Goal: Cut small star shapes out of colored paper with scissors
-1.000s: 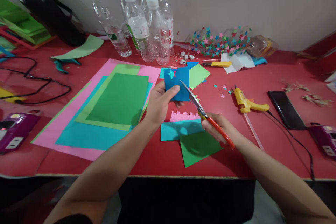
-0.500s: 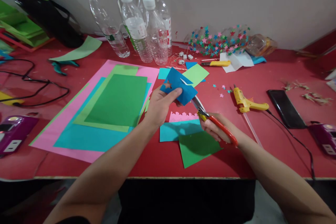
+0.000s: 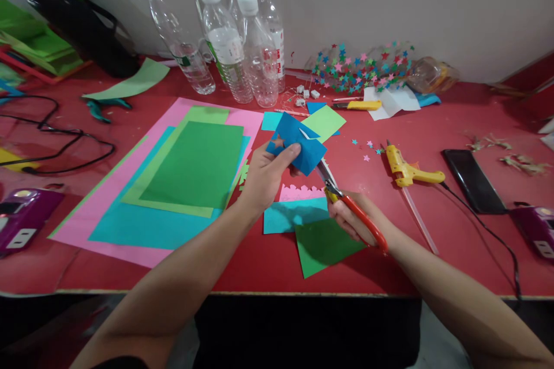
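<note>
My left hand (image 3: 268, 173) pinches a blue piece of paper (image 3: 303, 153) between thumb and fingers above the red table (image 3: 242, 271). Wrapped round the handles of red-handled scissors (image 3: 361, 219) is my right hand (image 3: 355, 219). The scissor blades reach the blue paper, one tip showing over its face and the rest passing behind it. Below lie a pink strip with a scalloped edge (image 3: 298, 192), a light blue sheet (image 3: 283, 218) and a green sheet (image 3: 324, 245).
Stacked coloured sheets (image 3: 194, 164) lie at left. Plastic bottles (image 3: 227, 49) stand at the back, beside a star-covered bottle (image 3: 363, 69) on its side. A yellow glue gun (image 3: 409, 168), a phone (image 3: 472, 180) and a yellow cutter (image 3: 363, 105) lie to the right.
My right hand and the scissors have shifted slightly down and left. The blue paper stays in my left hand, hardly moved.
</note>
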{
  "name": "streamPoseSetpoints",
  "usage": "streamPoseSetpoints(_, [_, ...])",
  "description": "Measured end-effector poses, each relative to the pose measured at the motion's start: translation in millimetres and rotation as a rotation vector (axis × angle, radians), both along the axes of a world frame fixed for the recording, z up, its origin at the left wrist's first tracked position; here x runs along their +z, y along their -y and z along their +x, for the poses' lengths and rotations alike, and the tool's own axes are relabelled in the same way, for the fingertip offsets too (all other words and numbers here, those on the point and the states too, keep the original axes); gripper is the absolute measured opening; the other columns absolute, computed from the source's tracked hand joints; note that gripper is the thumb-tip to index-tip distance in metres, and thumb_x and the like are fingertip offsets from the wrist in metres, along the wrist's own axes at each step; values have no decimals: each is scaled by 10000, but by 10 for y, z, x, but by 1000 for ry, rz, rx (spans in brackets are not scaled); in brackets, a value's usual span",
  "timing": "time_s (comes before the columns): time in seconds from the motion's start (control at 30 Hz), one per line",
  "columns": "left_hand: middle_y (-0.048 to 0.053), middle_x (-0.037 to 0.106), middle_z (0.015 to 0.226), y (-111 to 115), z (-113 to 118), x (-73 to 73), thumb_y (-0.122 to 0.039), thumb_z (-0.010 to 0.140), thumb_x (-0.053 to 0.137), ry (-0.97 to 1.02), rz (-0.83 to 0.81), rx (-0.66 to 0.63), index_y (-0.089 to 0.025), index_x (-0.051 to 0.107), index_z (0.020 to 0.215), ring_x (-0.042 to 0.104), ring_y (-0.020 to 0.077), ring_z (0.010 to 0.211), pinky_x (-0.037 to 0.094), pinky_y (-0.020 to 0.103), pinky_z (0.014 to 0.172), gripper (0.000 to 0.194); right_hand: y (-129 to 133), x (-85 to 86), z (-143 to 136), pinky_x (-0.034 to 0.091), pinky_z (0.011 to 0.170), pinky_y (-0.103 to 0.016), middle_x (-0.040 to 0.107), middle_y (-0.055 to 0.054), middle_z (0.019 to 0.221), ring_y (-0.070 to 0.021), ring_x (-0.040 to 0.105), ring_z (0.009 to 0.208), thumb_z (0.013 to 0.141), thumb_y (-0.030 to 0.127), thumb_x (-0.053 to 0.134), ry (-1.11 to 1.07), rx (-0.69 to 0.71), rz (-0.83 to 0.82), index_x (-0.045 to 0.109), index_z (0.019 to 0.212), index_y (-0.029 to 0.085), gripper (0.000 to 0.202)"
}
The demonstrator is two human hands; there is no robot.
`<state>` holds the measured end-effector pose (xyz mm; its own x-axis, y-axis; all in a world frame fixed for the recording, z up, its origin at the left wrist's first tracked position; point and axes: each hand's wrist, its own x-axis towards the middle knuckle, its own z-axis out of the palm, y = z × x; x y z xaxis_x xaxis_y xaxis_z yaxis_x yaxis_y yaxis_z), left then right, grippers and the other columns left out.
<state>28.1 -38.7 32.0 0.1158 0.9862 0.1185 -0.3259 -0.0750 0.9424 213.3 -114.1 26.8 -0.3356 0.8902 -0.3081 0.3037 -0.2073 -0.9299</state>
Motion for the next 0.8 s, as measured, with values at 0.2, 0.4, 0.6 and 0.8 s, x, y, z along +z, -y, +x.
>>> streamPoseSetpoints(0.2, [-34,604,596,-8,-8,-12,-354,787,660,-17,-5,-2,-190,612,677,536,64,491,473,184,476,204,13,20,-44,293,340,-208,363,88,406,-68,328,315,863,517,473,65,-47,12,391,666,220,366])
streamPoseSetpoints(0.4, [-37,591,607,-9,-5,0,-349,758,689,-6,-33,-22,-187,613,677,530,64,507,463,174,456,196,-8,-3,-21,300,356,-217,372,87,416,-75,341,327,843,590,470,35,-18,42,412,690,215,410])
streamPoseSetpoints(0.6, [-38,582,610,-9,-3,-34,-360,763,688,-4,-30,-45,-189,605,681,532,67,519,469,176,468,207,-9,5,-25,274,363,-213,363,86,416,-71,322,331,868,511,460,63,-23,29,400,676,215,357])
streamPoseSetpoints(0.8, [-39,586,607,-5,-3,-21,-371,755,690,-10,-37,-44,-190,594,688,533,69,511,474,186,474,215,-5,31,-33,277,363,-216,363,78,429,-78,336,347,861,493,448,93,-34,43,392,660,218,345])
